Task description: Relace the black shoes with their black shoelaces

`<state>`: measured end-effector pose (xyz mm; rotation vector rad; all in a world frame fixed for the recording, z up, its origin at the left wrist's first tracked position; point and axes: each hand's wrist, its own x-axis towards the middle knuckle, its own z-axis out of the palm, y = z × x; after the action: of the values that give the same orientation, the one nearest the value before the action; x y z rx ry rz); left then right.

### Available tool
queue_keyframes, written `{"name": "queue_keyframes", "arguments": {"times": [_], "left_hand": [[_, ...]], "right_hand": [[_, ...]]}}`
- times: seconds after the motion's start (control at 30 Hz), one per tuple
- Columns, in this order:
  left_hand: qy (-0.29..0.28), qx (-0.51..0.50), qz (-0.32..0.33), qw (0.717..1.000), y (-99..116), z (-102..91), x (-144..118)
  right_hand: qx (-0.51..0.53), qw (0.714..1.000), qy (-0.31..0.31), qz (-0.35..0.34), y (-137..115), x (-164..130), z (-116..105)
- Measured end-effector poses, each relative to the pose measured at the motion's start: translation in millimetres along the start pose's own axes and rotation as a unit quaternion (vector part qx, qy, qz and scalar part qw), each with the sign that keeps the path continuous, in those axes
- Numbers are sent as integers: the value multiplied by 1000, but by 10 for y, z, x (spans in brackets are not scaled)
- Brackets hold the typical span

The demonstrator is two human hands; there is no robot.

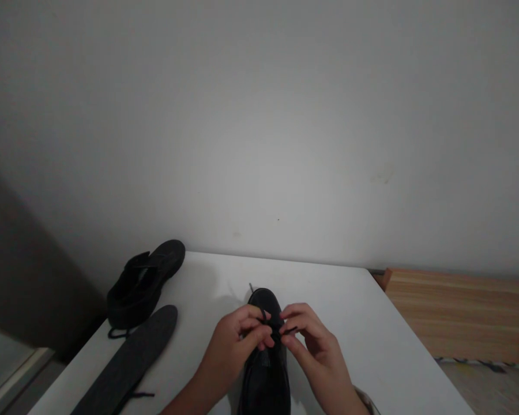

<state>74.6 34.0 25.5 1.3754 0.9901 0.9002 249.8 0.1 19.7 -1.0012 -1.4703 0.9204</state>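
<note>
Black leather at the centre, and it's the near shoe (266,383) taking both hands' attention! It sits on the white counter (341,305), toe pointing to the far side, heel end running out of view at the near edge. Over its front, left hand (236,340) and right hand (318,346) face each other, fingertips close together above the fastening. Left hand: fingers curled, thumb drawn in, a dark lace (263,315) caught at the tips. Right hand: thumb and forefinger nearly together, pinching a lace end (290,330) that pokes out to the right, the other fingers loosely bent. Is that a knot or a loop between them? Hard to say, with the fingers covering it and black lying on black. One more thin lace tip (251,287) stands up just left of the toe.

Over to the left, the far shoe (142,288), black as well, lies near the wall (259,144), toe angled far and right, its tongue up and a short lace loop (117,334) spilling out at the near end. Just nearer lies a dark grey insole (130,363), long and slanting, rounded end pointing far, with a cord end (142,395) poking out on its right. Beyond the counter's right edge sits a striped wood panel (458,311), lower down. A pale sleeve (365,399) edges in at the right wrist.
</note>
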Motion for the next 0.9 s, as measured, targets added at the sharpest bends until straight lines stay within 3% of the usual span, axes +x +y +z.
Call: {"name": "queue_keyframes", "arguments": {"times": [0.1,0.3,0.57,0.7,0.8,0.9], "left_hand": [[-54,24,15,998,62,19,39],[-97,104,48,989,137,-15,-29],[-69,40,23,997,33,13,-30],[-53,38,35,997,9,13,-37],[-45,91,111,989,24,13,-65],[-47,206,257,943,40,11,-89]], "right_hand": [[-51,998,-3,-39,-16,30,19],[-66,997,11,-25,20,124,47],[-99,994,17,45,5,10,60],[-145,989,21,24,47,-76,-18],[-140,990,10,23,74,-91,-53],[-107,994,-18,32,99,-93,-42]]}}
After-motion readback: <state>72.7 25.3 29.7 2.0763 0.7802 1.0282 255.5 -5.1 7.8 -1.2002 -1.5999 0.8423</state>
